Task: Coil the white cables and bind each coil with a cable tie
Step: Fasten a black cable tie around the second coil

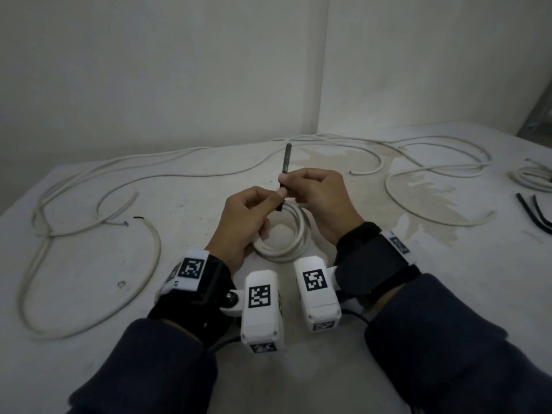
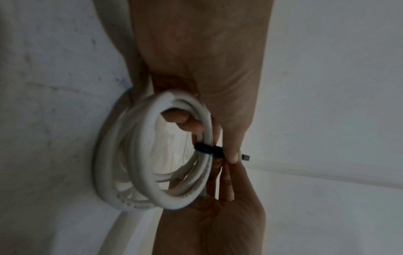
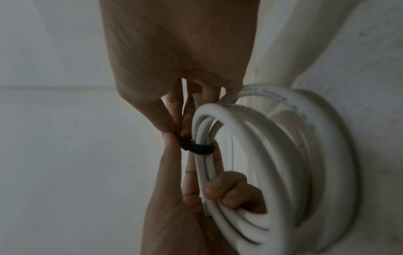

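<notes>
Both hands (image 1: 286,204) pinch black tie (image 1: 285,171) round unreadably-printed coil (image 1: 286,243).

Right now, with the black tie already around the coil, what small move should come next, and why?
Probably the right hand should pull the tie's tail further through: the cable tie already loops the white coil, the left hand grips the coil, and a long tail sticks out.

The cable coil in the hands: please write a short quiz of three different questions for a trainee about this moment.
1. True or false: the black cable tie already goes around the white coil.
2. Which hand curls fingers through the coil? A. left hand B. right hand
3. Fill in: the tie's long tail points ___ in the head view.

Key: 1 true; 2 A; 3 up.
</notes>
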